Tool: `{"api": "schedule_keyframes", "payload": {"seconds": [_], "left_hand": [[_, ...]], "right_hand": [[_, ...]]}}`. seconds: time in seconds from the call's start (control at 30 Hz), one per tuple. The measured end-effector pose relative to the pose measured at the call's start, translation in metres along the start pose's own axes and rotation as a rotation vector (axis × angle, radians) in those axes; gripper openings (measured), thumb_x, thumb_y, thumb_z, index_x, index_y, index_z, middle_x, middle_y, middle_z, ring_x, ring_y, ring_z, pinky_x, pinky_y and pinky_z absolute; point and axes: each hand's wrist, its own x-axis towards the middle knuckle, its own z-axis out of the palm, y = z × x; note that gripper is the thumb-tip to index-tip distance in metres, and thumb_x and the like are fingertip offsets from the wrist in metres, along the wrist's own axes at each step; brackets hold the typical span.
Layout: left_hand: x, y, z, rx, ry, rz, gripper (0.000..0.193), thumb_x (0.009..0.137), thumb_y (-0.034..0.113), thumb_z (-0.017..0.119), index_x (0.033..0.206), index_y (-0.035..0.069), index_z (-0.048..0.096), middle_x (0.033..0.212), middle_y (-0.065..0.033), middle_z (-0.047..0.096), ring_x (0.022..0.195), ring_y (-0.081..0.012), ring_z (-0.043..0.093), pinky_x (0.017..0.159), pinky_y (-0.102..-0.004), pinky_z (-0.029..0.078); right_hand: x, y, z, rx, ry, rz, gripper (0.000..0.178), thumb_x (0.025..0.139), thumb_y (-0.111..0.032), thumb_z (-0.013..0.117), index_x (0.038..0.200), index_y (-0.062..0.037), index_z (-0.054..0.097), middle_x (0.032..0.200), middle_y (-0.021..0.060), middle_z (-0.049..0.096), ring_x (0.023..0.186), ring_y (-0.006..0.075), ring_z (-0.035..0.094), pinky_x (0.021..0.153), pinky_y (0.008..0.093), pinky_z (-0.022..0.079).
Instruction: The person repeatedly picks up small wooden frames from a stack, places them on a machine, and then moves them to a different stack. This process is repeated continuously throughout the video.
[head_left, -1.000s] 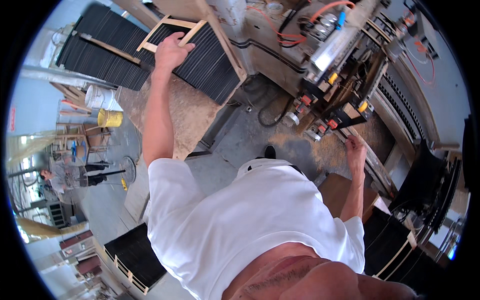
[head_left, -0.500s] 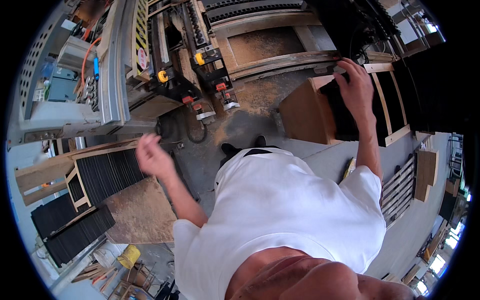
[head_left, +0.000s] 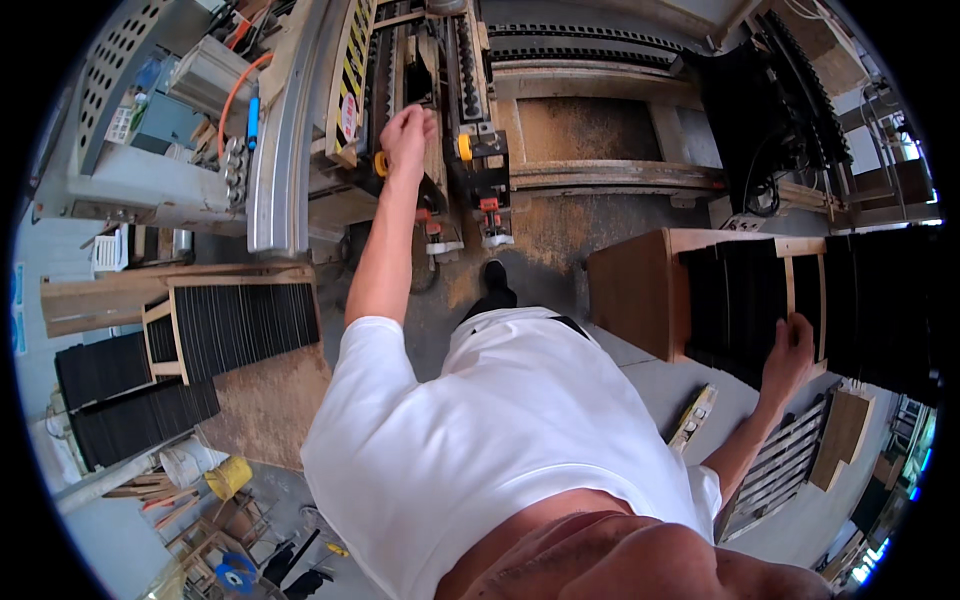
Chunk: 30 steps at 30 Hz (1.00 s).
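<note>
My left hand [head_left: 408, 135] reaches out over the rails of a woodworking machine [head_left: 458, 80]. Its fingers are curled closed, and whatever lies in them is hidden. Just below it sits a yellow knob [head_left: 381, 164]; a second yellow knob [head_left: 465, 147] is to the right. Red clamps [head_left: 490, 205] mark the near rail ends. Lower right, my right hand [head_left: 793, 350] hangs beside a stack of black panels [head_left: 735, 300] with a pale wooden frame [head_left: 790, 300] at its side. Its fingers are loosely bent and apart, with nothing seen in them; contact with the frame is unclear.
At left, more black slats [head_left: 245, 325] stand by a dusty board [head_left: 270, 405]. A brown wooden box end [head_left: 630, 290] faces me at right. A level-like yellow tool [head_left: 692, 418] and a slatted pallet [head_left: 775, 470] lie on the floor. A yellow bucket [head_left: 229, 477] stands lower left.
My left hand has moved forward and right, from beside the left slats to over the machine rails. My right hand has dropped back along the right stack. My body has turned and stepped.
</note>
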Motion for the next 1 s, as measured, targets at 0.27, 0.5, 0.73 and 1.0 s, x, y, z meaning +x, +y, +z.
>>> {"api": "schedule_keyframes", "payload": {"seconds": [0.27,0.5,0.73,1.0], "left_hand": [[0.204,0.003,0.04,-0.29,-0.071,-0.264,0.069,0.098,0.04,0.052,0.147,0.001,0.023,0.144,-0.0198,0.037,0.135,-0.0331,0.034,0.11,-0.0451,0.033],[0.312,-0.013,0.065,-0.555,-0.009,-0.252,0.099,0.088,0.062,0.054,0.153,0.011,-0.001,0.158,-0.0192,0.004,0.147,-0.0334,0.003,0.118,-0.0474,0.007],[0.308,-0.006,0.056,-0.86,0.015,-0.247,0.085,0.091,0.048,0.059,0.151,0.009,0.013,0.156,-0.016,0.013,0.143,-0.0342,0.017,0.115,-0.0489,0.019],[0.092,-0.026,0.013,-0.689,-0.086,-0.275,0.036,0.095,0.021,0.058,0.127,0.008,0.051,0.121,-0.0084,0.056,0.109,-0.0227,0.054,0.097,-0.0405,0.047]], "right_hand": [[0.011,-0.063,0.004,0.191,0.086,-0.078,0.023,0.087,-0.006,0.068,0.11,-0.0017,0.066,0.102,0.0091,0.066,0.093,0.0167,0.062,0.081,0.0275,0.049],[0.026,-0.173,0.042,0.359,-0.019,-0.336,0.024,0.081,0.009,0.066,0.103,0.0003,0.065,0.105,0.0117,0.066,0.098,0.022,0.062,0.084,0.0314,0.05],[0.068,-0.278,0.127,0.456,-0.309,-0.568,0.022,0.077,0.007,0.068,0.097,0.0005,0.065,0.1,0.0126,0.068,0.09,0.0268,0.063,0.075,0.0331,0.051],[0.111,-0.41,0.272,0.565,-0.31,-1.13,0.018,0.076,-0.009,0.068,0.094,-0.0095,0.069,0.089,0.006,0.068,0.083,0.0279,0.06,0.076,0.0381,0.048]]}}
